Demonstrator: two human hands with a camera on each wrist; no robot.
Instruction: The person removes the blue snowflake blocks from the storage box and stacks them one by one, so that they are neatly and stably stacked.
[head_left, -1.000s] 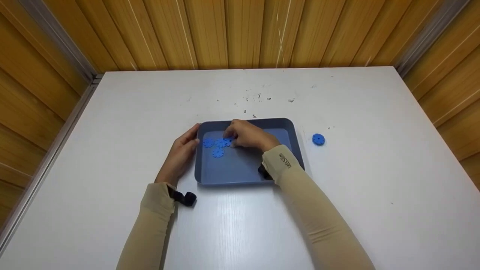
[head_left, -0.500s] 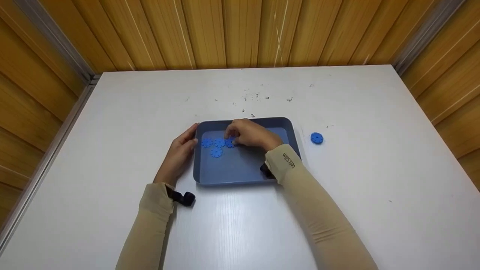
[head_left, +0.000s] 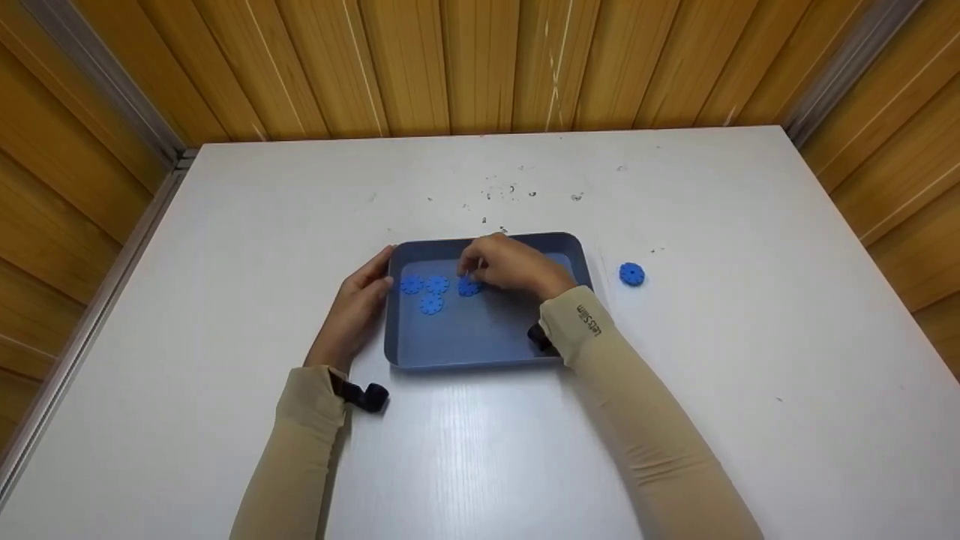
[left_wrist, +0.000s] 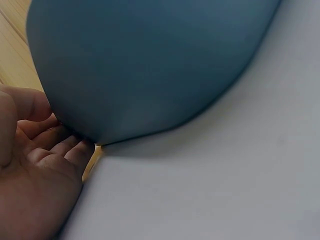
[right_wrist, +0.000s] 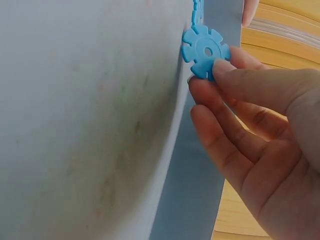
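Note:
A shallow grey-blue tray [head_left: 480,367] lies on the table. My left hand [head_left: 349,319] grips its left side, the thumb at the rim; in the left wrist view the fingers [left_wrist: 75,155] reach the wall's lower edge. Over the tray, my right hand [head_left: 517,266] pinches a blue notched plastic disc [head_left: 469,286] between thumb and fingers. In the right wrist view this disc [right_wrist: 202,50] shows slots around its edge and a centre hole. Three similar discs lie flat at the tray's left: one disc [head_left: 412,284] near the wall, a second disc [head_left: 437,284] beside it, a third disc [head_left: 431,303] below.
Another blue disc [head_left: 631,274] lies on the white table [head_left: 720,315], right of the tray. It looks thicker, perhaps a stack. Dark specks mark the table behind the tray. Wood-patterned walls [head_left: 480,67] stand at the back and sides.
My right hand has moved the pinched disc slightly right, away from the other three, so a gap now shows between them. My left hand stays at the tray's side.

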